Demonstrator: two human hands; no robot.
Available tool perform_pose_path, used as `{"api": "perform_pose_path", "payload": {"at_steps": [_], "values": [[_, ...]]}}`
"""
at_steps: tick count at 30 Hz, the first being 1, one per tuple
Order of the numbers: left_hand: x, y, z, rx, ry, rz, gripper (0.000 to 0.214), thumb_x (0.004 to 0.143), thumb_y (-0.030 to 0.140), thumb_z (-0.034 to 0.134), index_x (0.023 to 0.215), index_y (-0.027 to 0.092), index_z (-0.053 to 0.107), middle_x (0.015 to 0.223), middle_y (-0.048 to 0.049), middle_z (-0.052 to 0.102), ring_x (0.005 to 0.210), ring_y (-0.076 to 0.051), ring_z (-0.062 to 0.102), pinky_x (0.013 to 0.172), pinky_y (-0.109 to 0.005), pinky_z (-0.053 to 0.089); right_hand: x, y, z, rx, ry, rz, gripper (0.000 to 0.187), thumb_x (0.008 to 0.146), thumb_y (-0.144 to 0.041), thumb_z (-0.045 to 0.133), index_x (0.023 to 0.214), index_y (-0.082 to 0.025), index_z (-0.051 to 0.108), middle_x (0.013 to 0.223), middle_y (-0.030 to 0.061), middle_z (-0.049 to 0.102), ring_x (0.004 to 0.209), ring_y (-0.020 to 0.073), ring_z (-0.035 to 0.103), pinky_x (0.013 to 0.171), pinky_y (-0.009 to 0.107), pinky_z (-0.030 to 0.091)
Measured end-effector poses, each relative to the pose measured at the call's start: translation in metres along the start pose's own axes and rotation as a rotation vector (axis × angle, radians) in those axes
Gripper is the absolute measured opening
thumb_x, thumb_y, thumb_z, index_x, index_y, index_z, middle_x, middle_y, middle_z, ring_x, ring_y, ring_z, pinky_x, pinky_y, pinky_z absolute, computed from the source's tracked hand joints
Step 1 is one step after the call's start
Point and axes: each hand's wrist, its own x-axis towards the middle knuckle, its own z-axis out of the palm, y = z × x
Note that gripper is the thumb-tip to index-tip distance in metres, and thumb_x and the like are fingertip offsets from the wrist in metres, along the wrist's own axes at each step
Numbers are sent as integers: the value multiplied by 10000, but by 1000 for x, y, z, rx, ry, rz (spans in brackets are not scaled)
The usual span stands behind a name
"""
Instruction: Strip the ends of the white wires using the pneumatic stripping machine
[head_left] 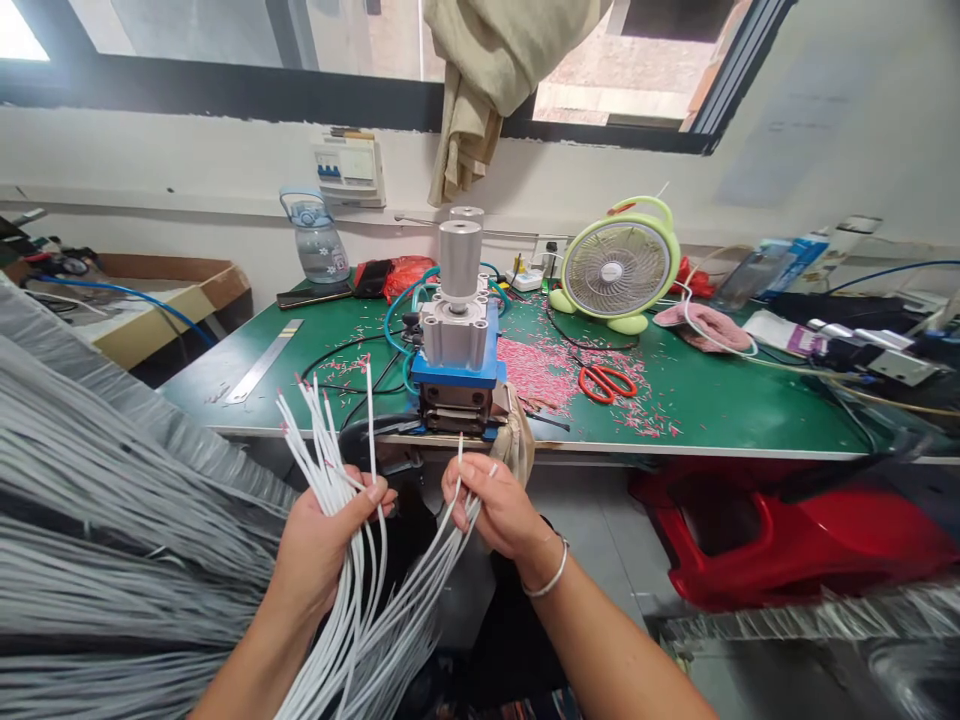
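Note:
A bundle of white cables [319,465] with reddish tips fans upward from my left hand [330,525], which is closed around it. One cable stands apart, pinched between that thumb and finger. My right hand [491,500] is closed on several more white cables [431,565], with one end pointing up toward the machine. Just beyond my hands is a small press [459,340] with a silver cylinder on a blue body, at the table's front edge. The cables' lower lengths hang down between my forearms.
Scissors with red handles [606,383] lie among pink scraps [536,372] on the green table [720,400]. A green fan [619,265], a water bottle [319,240] and a steel ruler [264,362] are there too. Many grey-white cables [135,520] hang at left; a red stool [810,545] stands at right.

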Motion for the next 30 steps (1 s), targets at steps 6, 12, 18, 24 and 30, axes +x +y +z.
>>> {"api": "perform_pose_path", "payload": {"at_steps": [6, 12, 18, 24, 30], "values": [[3, 17, 12, -50, 74, 75, 310, 563, 164, 723, 787, 181, 509, 692, 41, 610, 616, -120, 621, 629, -244, 521, 20, -10, 10, 137, 235, 69, 165, 723, -284, 571, 754, -122, 561, 594, 0, 557, 385, 64, 486, 352, 166, 361], [6, 29, 16, -60, 82, 145, 268, 566, 165, 719, 761, 169, 535, 708, 33, 612, 631, -116, 623, 642, -235, 526, 29, -12, 9, 177, 279, 22, 157, 702, -278, 581, 745, -129, 551, 587, -3, 552, 392, 66, 471, 363, 178, 369], [8, 19, 8, -53, 105, 78, 317, 533, 174, 735, 769, 174, 522, 691, 34, 611, 615, -127, 625, 626, -245, 523, 12, -3, 4, 25, 58, -21, 232, 760, -355, 537, 702, -130, 530, 571, -11, 507, 392, 47, 425, 377, 168, 330], [7, 2, -2, 36, -37, -10, 325, 559, 187, 720, 790, 169, 492, 691, 25, 609, 631, -125, 614, 630, -232, 488, -1, 4, -1, -89, -13, -22, 257, 790, -358, 503, 707, -119, 548, 626, 6, 519, 417, 48, 430, 382, 173, 340], [0, -6, -4, 183, -107, -36, 264, 543, 218, 725, 708, 145, 532, 627, -3, 610, 604, -139, 589, 640, -257, 461, -3, 1, -1, -84, 2, 0, 260, 761, -358, 542, 707, -107, 582, 670, 34, 568, 499, 76, 512, 479, 202, 422]]}}
